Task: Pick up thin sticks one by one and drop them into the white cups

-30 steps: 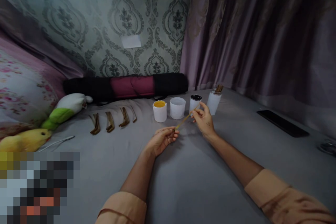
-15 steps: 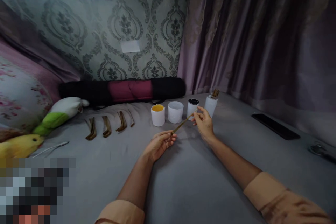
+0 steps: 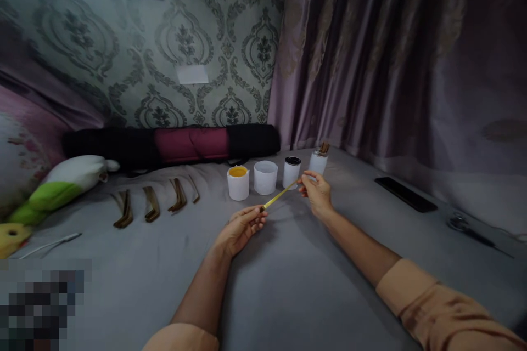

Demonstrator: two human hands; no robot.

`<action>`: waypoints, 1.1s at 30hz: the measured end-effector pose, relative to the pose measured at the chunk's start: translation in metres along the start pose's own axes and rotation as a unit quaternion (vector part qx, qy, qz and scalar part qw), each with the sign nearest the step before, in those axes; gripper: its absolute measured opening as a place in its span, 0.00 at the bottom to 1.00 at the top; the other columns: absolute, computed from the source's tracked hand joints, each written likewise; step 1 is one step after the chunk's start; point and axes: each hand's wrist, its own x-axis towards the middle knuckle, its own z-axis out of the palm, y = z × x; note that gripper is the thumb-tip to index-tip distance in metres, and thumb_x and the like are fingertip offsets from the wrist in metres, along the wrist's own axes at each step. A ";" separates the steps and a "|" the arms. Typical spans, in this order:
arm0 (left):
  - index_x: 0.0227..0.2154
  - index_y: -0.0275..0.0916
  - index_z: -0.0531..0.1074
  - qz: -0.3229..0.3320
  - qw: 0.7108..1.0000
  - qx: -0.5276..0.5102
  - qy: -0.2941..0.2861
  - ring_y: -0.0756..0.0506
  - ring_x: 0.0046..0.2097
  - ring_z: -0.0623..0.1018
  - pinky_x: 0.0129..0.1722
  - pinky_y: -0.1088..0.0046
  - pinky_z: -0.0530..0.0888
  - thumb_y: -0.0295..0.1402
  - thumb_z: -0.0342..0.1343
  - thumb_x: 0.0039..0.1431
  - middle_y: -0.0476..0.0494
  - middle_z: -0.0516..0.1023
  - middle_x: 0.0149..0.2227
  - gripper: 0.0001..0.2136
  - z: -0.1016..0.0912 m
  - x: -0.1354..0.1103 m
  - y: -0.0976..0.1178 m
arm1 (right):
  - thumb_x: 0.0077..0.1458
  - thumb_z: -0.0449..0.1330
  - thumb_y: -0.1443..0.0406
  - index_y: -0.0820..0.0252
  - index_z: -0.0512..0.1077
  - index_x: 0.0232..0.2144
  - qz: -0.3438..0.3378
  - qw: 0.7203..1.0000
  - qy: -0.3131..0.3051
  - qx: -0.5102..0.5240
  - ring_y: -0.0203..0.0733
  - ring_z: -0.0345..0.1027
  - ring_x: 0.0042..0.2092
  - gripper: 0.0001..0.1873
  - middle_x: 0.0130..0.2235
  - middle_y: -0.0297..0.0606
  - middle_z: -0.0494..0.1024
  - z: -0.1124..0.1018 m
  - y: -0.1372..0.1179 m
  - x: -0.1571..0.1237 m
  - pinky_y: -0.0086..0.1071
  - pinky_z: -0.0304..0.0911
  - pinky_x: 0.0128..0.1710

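A thin, flat yellow-brown strip (image 3: 280, 196) stretches slantwise between my hands. My left hand (image 3: 241, 228) pinches its lower end between thumb and fingers. At the upper end, the fingertips of my right hand (image 3: 317, 193) are closed on it. Just beyond my hands stand a white-wrapped cup with yellow contents (image 3: 238, 186), a plain white cup (image 3: 265, 180), a white-wrapped cup with a dark top (image 3: 291, 173), and a white-wrapped jar (image 3: 318, 161) holding brown strips (image 3: 325, 148). My right hand partly covers the jar's lower part.
Bent bundles of brown strips (image 3: 151, 205) lie in a row on the grey sheet (image 3: 288, 285). A black phone (image 3: 405, 194) and a dark cabled object (image 3: 469, 230) lie at right. At left are plush toys (image 3: 61, 184) and a white cable (image 3: 53, 244). A black-and-maroon roll (image 3: 191, 143) lines the wall.
The view has swung slightly to the right. Both hands keep their pinch on the strip, which now shows a brighter yellow face and lies a little flatter.
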 end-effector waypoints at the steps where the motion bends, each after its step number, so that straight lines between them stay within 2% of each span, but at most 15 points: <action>1: 0.35 0.30 0.71 0.000 1.000 0.000 0.002 0.53 0.29 0.74 0.28 0.80 0.72 0.26 0.56 0.50 0.38 0.75 0.33 0.08 0.000 0.000 0.000 | 0.41 0.59 0.54 0.60 0.64 0.37 0.001 1.000 -0.001 0.001 0.31 0.63 0.21 0.21 0.28 0.35 0.73 0.000 -0.001 0.000 0.24 0.55 0.16; 12: 0.35 0.29 0.71 -0.003 1.000 -0.014 0.009 0.53 0.29 0.74 0.29 0.80 0.72 0.25 0.54 0.52 0.38 0.75 0.33 0.07 0.000 -0.001 0.002 | 0.40 0.59 0.59 0.60 0.65 0.32 0.011 1.000 0.018 -0.006 0.30 0.61 0.19 0.15 0.25 0.34 0.73 -0.004 -0.013 0.008 0.23 0.54 0.15; 18: 0.34 0.30 0.71 -0.006 0.998 -0.039 0.039 0.53 0.30 0.75 0.30 0.80 0.72 0.24 0.53 0.53 0.40 0.75 0.32 0.06 -0.005 0.002 0.001 | 0.39 0.59 0.62 0.61 0.66 0.30 0.018 0.997 0.063 -0.027 0.29 0.61 0.19 0.13 0.24 0.34 0.72 -0.025 -0.031 0.024 0.22 0.54 0.14; 23: 0.33 0.29 0.72 -0.006 0.998 -0.049 0.042 0.53 0.30 0.74 0.31 0.80 0.73 0.24 0.53 0.53 0.40 0.75 0.32 0.06 -0.005 0.002 0.002 | 0.40 0.57 0.67 0.63 0.68 0.29 -0.007 0.988 0.140 -0.060 0.29 0.61 0.18 0.08 0.23 0.35 0.72 -0.057 -0.065 0.058 0.22 0.54 0.14; 25: 0.33 0.30 0.72 -0.010 0.998 -0.050 0.047 0.53 0.30 0.74 0.31 0.80 0.73 0.24 0.53 0.52 0.40 0.75 0.31 0.06 -0.004 0.001 0.002 | 0.41 0.56 0.69 0.64 0.68 0.29 -0.041 0.981 0.175 -0.076 0.28 0.60 0.19 0.07 0.24 0.36 0.71 -0.071 -0.084 0.075 0.22 0.54 0.15; 29: 0.34 0.30 0.72 -0.004 0.998 -0.047 0.048 0.52 0.31 0.74 0.30 0.79 0.73 0.24 0.53 0.53 0.40 0.75 0.32 0.07 -0.005 0.002 0.001 | 0.44 0.53 0.70 0.71 0.69 0.32 -0.093 0.965 0.215 -0.117 0.26 0.60 0.20 0.10 0.27 0.44 0.72 -0.091 -0.118 0.104 0.24 0.53 0.19; 33: 0.35 0.30 0.72 -0.002 0.998 -0.044 0.041 0.52 0.31 0.74 0.30 0.80 0.73 0.24 0.52 0.53 0.39 0.75 0.33 0.07 -0.008 0.004 -0.001 | 0.45 0.52 0.70 0.75 0.70 0.34 -0.123 0.943 0.254 -0.175 0.27 0.62 0.22 0.14 0.28 0.48 0.73 -0.101 -0.136 0.125 0.27 0.54 0.22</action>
